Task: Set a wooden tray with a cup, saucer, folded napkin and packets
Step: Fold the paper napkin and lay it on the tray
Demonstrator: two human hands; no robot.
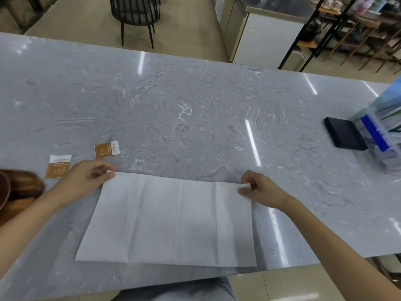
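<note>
Both hands, left (86,179) and right (262,190), pinch the flat napkin's (171,220) far corners, long axis left-right.

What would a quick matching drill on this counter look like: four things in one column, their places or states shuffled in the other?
Things:
1. white paper napkin
2. two brown-and-white packets
3. flat black box
4. black metal chair

Places or states:
A. on the floor beyond the grey marble counter
B. far right of the counter, beside clear plastic organisers
C. spread open, far corners pinched by left hand and right hand
D. lying on the counter, left of the napkin

Pairs: 1-C, 2-D, 3-B, 4-A
</note>
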